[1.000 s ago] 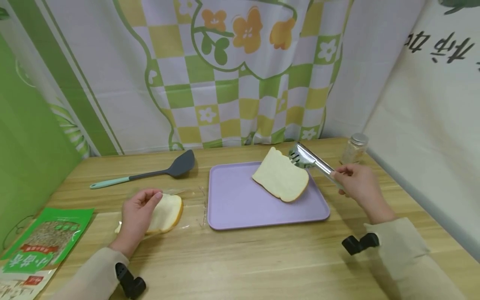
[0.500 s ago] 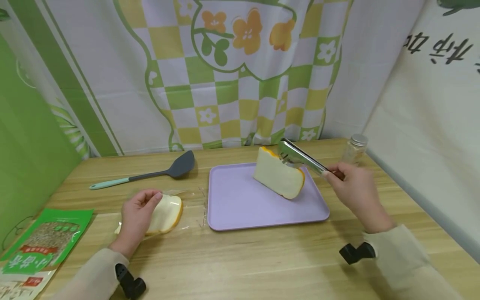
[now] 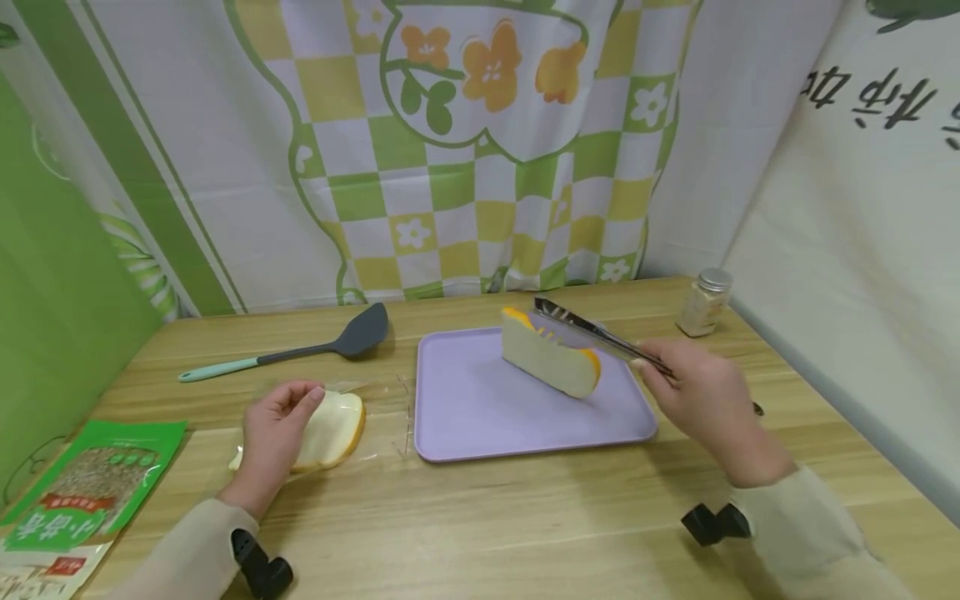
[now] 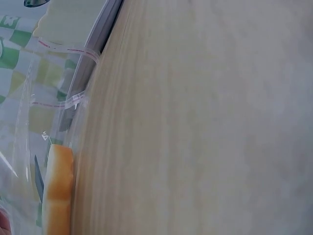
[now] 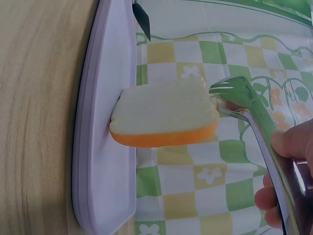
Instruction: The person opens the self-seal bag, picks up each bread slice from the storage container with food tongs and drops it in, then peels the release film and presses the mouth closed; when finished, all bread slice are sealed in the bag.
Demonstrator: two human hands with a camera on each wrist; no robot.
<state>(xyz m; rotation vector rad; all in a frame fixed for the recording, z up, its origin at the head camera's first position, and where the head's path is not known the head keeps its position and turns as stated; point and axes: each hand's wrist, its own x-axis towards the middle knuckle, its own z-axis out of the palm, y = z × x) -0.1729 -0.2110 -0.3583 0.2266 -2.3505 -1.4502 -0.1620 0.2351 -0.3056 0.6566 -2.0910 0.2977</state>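
My right hand (image 3: 697, 400) grips a pair of metal tongs (image 3: 603, 333), whose tines pinch the upper edge of a bread slice (image 3: 551, 358). That slice stands steeply on the lilac tray (image 3: 465, 417), its lower edge on or close to the surface. In the right wrist view the tongs (image 5: 259, 122) hold the slice (image 5: 164, 110) at one edge, its crust orange-brown. My left hand (image 3: 276, 429) pinches a clear plastic bag (image 3: 382, 417) between thumb and fingers. Inside lies another bread slice (image 3: 330, 429), partly hidden by the hand; the left wrist view shows its crust (image 4: 59, 191).
A spatula (image 3: 300, 348) with a mint handle lies behind the left hand. At the left edge rests a green seasoning pouch (image 3: 97, 479). A glass jar (image 3: 705, 304) with a metal lid stands at the back right. A patterned curtain (image 3: 480, 192) hangs behind the table.
With the tongs, my right hand has swung the slice from leaning back, face up, to nearly upright, shifting slightly left and turning over. My left hand has stayed put on the bag.
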